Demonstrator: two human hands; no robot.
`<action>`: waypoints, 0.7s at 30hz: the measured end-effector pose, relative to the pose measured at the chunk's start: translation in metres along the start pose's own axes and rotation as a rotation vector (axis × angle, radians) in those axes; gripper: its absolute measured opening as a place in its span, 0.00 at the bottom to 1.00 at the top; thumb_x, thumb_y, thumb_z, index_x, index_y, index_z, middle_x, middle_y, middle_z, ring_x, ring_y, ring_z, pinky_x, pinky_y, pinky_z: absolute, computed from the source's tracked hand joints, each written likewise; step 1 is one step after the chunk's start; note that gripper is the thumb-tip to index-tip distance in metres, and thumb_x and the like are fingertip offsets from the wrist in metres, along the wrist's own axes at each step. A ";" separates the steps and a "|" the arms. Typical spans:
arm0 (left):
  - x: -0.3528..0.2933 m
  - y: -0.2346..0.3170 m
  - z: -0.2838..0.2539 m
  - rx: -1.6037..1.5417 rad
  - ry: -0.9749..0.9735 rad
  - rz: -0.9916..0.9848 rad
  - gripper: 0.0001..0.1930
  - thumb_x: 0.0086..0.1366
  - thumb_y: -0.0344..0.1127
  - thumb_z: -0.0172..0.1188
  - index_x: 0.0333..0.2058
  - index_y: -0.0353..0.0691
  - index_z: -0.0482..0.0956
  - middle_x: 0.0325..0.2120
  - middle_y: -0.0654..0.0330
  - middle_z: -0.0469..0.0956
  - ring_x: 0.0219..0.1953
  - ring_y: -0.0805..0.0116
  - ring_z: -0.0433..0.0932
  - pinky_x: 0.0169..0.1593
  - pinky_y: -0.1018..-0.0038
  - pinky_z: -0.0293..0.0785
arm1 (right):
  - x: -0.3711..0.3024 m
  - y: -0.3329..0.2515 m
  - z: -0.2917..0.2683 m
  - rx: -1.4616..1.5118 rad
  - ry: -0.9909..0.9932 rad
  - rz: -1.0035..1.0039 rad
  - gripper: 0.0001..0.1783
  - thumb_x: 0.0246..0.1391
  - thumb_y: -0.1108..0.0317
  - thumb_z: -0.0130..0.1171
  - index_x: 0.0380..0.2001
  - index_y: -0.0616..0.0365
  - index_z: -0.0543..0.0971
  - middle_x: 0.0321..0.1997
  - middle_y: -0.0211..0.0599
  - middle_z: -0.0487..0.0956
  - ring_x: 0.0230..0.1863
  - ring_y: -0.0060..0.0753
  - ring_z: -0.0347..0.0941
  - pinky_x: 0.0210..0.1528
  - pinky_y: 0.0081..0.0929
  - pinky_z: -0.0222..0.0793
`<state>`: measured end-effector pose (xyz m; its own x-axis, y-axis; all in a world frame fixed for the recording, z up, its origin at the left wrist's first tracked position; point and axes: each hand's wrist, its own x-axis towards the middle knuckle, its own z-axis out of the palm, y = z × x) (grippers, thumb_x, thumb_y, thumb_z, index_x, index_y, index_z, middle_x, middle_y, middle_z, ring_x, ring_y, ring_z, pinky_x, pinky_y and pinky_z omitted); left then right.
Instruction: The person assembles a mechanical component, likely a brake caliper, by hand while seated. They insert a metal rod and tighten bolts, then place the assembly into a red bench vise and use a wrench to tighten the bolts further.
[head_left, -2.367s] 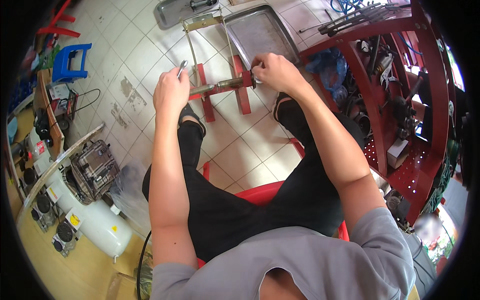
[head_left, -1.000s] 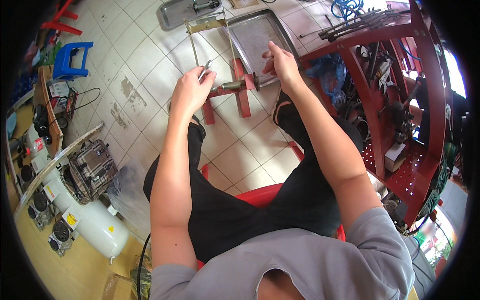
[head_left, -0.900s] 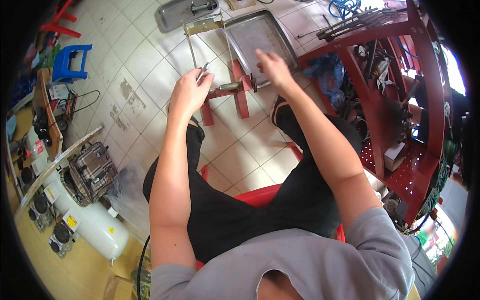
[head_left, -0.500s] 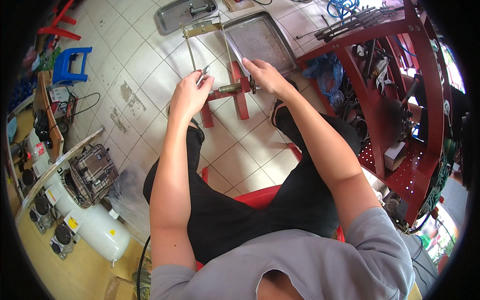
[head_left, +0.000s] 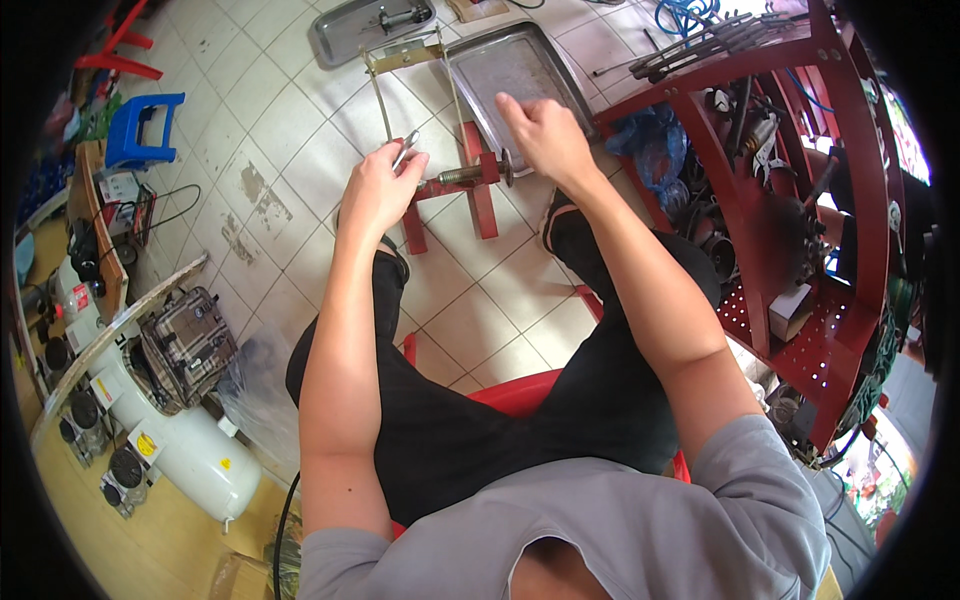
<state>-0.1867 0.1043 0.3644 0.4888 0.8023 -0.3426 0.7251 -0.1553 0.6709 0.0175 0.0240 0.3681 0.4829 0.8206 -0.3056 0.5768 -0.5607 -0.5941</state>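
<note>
Over the left end of a red metal stand [head_left: 481, 212], my left hand [head_left: 378, 192] is closed, with a small silver metal piece [head_left: 405, 150] standing up between thumb and fingers. I cannot make out what kind of piece it is. The stand carries a threaded spindle with a spring [head_left: 460, 174] and a round disc [head_left: 507, 168] at its right end. My right hand [head_left: 553, 142] hovers just right of the disc, apart from it. Its thumb is raised away from the loosely curled fingers, whose tips are hidden. Two thin rods run from the stand to a brass-coloured crossbar [head_left: 405, 60].
A metal tray [head_left: 572, 75] lies behind the stand, and a smaller grey tray [head_left: 335, 40] holds a metal part. A red rack [head_left: 745, 215] full of parts rises at the right. A blue stool [head_left: 135, 135] and white compressor tank [head_left: 205, 465] stand left.
My right hand has come away from the disc, moving right and up, with its fingers more curled. The left hand and the silver piece have stayed put.
</note>
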 end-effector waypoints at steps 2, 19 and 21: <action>-0.001 0.001 0.000 0.010 -0.007 -0.012 0.19 0.58 0.47 0.57 0.36 0.34 0.78 0.28 0.48 0.80 0.33 0.51 0.79 0.38 0.64 0.72 | -0.002 -0.008 -0.010 0.040 -0.007 0.019 0.30 0.56 0.43 0.47 0.24 0.62 0.81 0.25 0.58 0.77 0.35 0.59 0.76 0.44 0.47 0.70; -0.004 0.006 0.009 0.075 -0.129 0.010 0.16 0.59 0.42 0.52 0.35 0.32 0.77 0.25 0.43 0.77 0.34 0.46 0.76 0.40 0.61 0.70 | -0.009 0.002 0.009 -0.127 -0.054 -0.180 0.28 0.56 0.45 0.48 0.25 0.61 0.80 0.28 0.57 0.78 0.34 0.61 0.76 0.39 0.47 0.72; -0.005 0.004 0.012 0.042 -0.144 0.003 0.16 0.58 0.40 0.52 0.36 0.31 0.77 0.26 0.42 0.77 0.35 0.45 0.76 0.41 0.61 0.70 | -0.009 -0.011 -0.007 -0.067 -0.015 -0.085 0.28 0.56 0.45 0.48 0.23 0.61 0.80 0.28 0.57 0.78 0.35 0.61 0.76 0.39 0.47 0.72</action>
<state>-0.1806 0.0932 0.3609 0.5529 0.7116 -0.4334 0.7420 -0.1838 0.6448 0.0115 0.0220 0.3824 0.4205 0.8669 -0.2678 0.6586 -0.4947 -0.5671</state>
